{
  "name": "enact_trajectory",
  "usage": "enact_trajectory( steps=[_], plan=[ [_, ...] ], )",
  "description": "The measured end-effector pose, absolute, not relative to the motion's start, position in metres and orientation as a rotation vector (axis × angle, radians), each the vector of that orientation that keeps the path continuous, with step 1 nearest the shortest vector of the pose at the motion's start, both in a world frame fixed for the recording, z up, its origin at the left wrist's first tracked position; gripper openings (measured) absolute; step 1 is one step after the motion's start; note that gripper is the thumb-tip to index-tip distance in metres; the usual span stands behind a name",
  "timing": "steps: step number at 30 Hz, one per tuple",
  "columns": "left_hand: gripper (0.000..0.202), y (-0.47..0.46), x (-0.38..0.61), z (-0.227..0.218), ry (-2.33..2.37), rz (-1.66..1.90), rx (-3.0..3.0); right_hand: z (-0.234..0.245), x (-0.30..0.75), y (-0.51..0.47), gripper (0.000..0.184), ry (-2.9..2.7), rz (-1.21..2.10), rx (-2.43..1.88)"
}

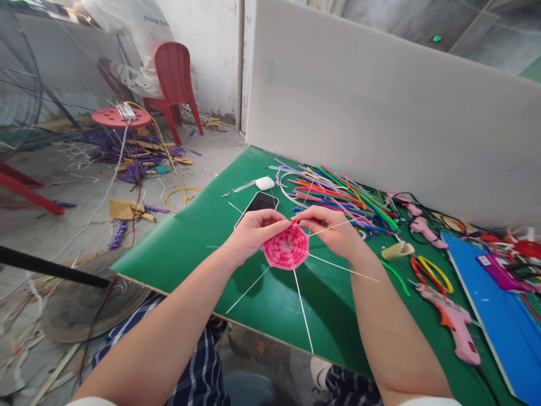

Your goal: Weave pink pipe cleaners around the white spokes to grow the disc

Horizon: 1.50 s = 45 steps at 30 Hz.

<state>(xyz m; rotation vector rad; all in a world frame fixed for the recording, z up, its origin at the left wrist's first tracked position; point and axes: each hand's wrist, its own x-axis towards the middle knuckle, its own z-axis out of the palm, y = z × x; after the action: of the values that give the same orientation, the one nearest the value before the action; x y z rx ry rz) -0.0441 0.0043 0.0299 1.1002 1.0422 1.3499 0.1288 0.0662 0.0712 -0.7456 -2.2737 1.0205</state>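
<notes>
Between my two hands is a pink woven disc (286, 254) with several thin white spokes (302, 307) sticking out all round it. My left hand (261, 231) pinches the disc's upper left edge between thumb and fingers. At the top edge, the fingertips of my right hand (327, 225) are closed on the pink strand of the disc. The disc is held above the green tabletop, tilted toward me. Just behind my left hand lies a phone (262, 201), partly covered by it. A pile of coloured pipe cleaners (338, 194) spreads beyond my right hand.
Pliers (431, 274), a pink glue gun (454, 321) and a blue board (477, 304) lie on the right. A white earbud case (265, 183) sits behind the phone. A pale panel (372, 96) walls off the table's back. A person (131, 45) sits far left by a red chair (172, 73).
</notes>
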Motion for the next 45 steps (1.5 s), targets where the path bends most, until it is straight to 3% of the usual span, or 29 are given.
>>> enact_trajectory(
  steps=[7, 16, 30, 45],
  plan=[
    [0.017, 0.003, -0.044, 0.031, 1.054, 1.347, 1.105, 0.071, 0.125, 0.064, 0.016, -2.136, 1.289, -0.853],
    [0.036, 0.003, -0.04, 0.021, 0.691, 1.051, 0.585, 0.068, 0.127, 0.067, 0.013, -2.12, 1.269, -0.838],
    [0.024, 0.0, -0.029, 0.02, 0.63, 1.138, 0.694, 0.072, 0.126, 0.064, 0.013, -2.136, 1.319, -0.782],
    [0.018, -0.009, -0.033, 0.034, 0.924, 1.28, 1.098, 0.089, 0.13, 0.051, 0.005, -2.169, 1.094, -0.781]
  ],
)
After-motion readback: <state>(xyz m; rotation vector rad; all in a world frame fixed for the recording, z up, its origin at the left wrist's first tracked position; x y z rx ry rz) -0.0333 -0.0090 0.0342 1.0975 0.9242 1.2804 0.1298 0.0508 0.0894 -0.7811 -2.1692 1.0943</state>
